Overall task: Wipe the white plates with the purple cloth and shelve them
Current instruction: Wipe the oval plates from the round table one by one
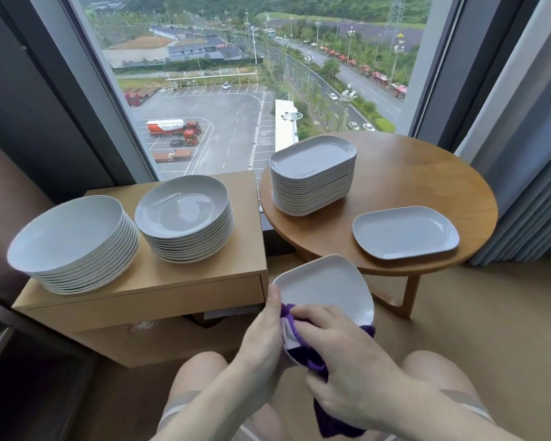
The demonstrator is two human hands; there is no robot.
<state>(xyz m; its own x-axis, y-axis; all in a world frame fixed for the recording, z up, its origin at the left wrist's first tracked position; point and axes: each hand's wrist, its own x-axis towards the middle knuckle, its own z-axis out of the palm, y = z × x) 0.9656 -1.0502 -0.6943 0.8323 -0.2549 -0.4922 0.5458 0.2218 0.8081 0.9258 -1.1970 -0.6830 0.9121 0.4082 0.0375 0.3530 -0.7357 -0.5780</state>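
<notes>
A white rectangular plate [326, 288] is tilted up over my lap. My left hand [261, 338] grips its near left edge. My right hand [341, 354] holds the purple cloth [318, 364] bunched against the plate's near part, and a tail of the cloth hangs below my wrist. On the round wooden table [427, 179] stand a tall stack of rectangular white plates [312, 176] and a single rectangular plate [406, 232] lying flat near the front edge.
A low wooden cabinet [159, 284] at the left carries two stacks of round white plates [74, 243] [185, 218]. A large window is behind both pieces of furniture. Grey curtains [528, 173] hang at the right. My bare knees are at the bottom.
</notes>
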